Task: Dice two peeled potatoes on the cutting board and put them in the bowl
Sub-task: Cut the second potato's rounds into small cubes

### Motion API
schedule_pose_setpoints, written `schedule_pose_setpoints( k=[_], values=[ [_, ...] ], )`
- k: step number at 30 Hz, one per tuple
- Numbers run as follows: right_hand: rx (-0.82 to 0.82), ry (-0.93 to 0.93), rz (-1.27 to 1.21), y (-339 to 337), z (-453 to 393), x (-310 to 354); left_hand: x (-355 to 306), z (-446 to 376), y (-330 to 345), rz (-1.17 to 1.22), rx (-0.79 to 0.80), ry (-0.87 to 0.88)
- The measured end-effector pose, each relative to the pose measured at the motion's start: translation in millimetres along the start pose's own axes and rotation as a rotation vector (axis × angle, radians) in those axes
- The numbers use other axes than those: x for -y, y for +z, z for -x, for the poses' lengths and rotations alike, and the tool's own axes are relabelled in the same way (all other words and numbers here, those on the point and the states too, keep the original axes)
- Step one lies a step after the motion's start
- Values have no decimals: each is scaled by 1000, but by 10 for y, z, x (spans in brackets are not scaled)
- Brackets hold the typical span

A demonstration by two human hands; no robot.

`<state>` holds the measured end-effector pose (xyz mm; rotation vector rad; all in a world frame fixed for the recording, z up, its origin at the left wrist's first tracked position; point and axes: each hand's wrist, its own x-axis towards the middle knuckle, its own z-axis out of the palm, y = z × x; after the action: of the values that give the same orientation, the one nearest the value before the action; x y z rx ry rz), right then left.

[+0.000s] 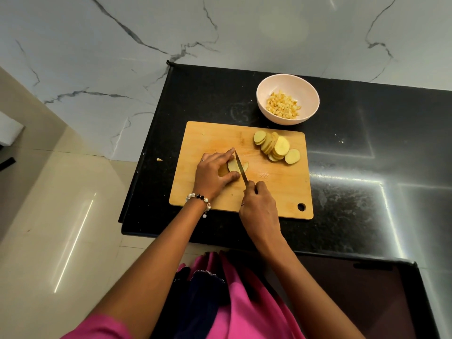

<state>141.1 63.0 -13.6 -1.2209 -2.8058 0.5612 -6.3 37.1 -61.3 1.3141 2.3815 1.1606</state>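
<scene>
From my remote seat, a stray potato scrap [159, 159] lies on the black countertop [354, 167] just left of the wooden cutting board [208, 133]. On the board, my left hand [215, 171], a beaded bracelet [198, 199] at its wrist, curls its fingers over a few potato slices [233, 165], pinning them down. The knife [241, 167] blade rests across those slices, its handle wrapped in my right hand [259, 207]. Further right, a fanned pile of round potato slices [276, 148] sits near the board's far right corner. Beyond the board, the pink bowl [310, 94] holds diced potato [283, 105].
</scene>
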Motion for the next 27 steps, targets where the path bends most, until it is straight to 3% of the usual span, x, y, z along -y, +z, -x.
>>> schedule_pose_setpoints(
  k=[12,22,27],
  values=[
    [3,-53,124,164,-3,63,5,0,42,4,-46,-9],
    [-48,4,-15,12,89,-50,-5,8,-23,10,3,-29],
    [20,-16,-8,-15,20,-38,16,17,-46,31,-16,-26]
  ],
)
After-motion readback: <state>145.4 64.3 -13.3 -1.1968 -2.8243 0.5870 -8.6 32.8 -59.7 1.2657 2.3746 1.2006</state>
